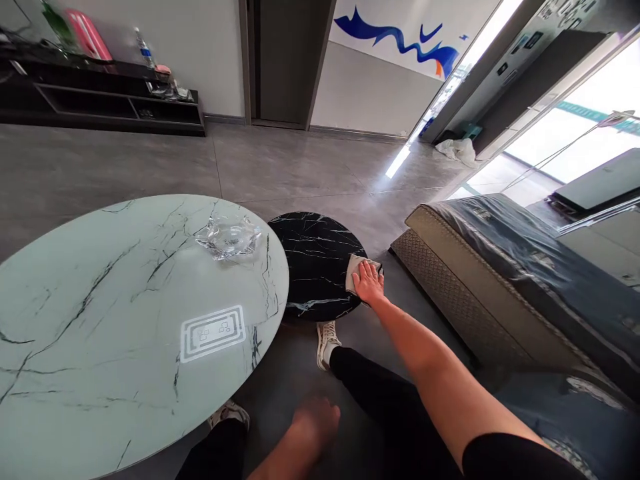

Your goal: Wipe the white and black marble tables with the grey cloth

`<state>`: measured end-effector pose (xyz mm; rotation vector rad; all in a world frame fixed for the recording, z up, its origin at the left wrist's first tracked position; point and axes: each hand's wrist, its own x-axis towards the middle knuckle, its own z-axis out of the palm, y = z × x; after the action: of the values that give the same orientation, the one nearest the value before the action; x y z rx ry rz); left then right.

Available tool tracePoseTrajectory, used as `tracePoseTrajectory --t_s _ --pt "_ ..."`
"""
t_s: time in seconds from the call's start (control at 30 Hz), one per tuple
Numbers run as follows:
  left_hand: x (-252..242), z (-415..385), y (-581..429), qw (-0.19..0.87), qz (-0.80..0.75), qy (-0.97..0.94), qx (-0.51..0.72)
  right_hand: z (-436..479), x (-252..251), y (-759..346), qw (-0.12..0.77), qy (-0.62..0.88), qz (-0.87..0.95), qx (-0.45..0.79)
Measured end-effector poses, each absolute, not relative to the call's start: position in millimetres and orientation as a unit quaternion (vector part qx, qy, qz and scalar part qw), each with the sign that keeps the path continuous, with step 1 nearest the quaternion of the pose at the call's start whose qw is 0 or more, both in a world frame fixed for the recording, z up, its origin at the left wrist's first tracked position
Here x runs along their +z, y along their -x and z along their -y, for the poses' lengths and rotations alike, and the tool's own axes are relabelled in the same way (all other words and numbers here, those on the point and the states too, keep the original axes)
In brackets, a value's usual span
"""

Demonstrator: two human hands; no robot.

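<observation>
My right hand (369, 283) presses a beige cloth (353, 273) down on the right edge of a low round black marble-look table (320, 260). Its fingers lie over the cloth, which sticks out on both sides of them. Below the tables, over the floor, hangs my left hand (320, 419), smeared by motion and touching neither table; its fingers cannot be made out. A larger round white marble-look table (125, 333) partly overlaps the black one from the left. On the white top sits a clear, star-shaped glass dish (230, 237).
A sofa or padded bench (465, 273) under plastic film stands close on the right. At the back left is a low black TV cabinet (120, 93) with a bottle (144, 50) on it. My shoe (327, 343) stands beneath the black table's near edge.
</observation>
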<state>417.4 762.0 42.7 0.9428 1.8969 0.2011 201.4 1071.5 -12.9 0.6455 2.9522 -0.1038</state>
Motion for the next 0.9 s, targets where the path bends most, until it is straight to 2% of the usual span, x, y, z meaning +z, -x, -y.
tracePoseTrajectory --t_s 0.07,0.13,0.3,0.43,0.57,0.73,0.9 --pt "43.3 -764.8 -419.1 0.489 -0.778 -0.383 0.089 -1070.7 -14.6 -211.4 0.055 -0.225 -0.973 -0.024" --pt "44.7 -769.4 -420.7 0.492 -0.774 -0.39 0.083 -1047.0 -16.3 -227.6 0.053 -0.176 -0.983 -0.019" --pt "44.2 -782.5 -424.6 0.483 -0.767 -0.418 0.061 -953.5 -17.7 -267.0 0.08 0.113 -0.988 -0.075" --pt "35.4 -784.5 -427.6 0.462 -0.782 -0.413 0.071 -930.4 -9.4 -265.7 0.13 0.278 -0.944 -0.122" --pt "23.7 -776.9 -436.6 0.454 -0.796 -0.382 0.118 -941.4 -5.8 -233.9 0.121 0.304 -0.94 -0.097" --pt "9.2 -760.9 -454.5 0.461 -0.797 -0.335 0.2 -922.3 -13.0 -153.3 0.081 0.254 -0.962 -0.052" --pt "7.1 -751.3 -453.3 0.493 -0.806 -0.256 0.207 -900.9 -14.3 -55.4 0.078 0.249 -0.964 -0.042"
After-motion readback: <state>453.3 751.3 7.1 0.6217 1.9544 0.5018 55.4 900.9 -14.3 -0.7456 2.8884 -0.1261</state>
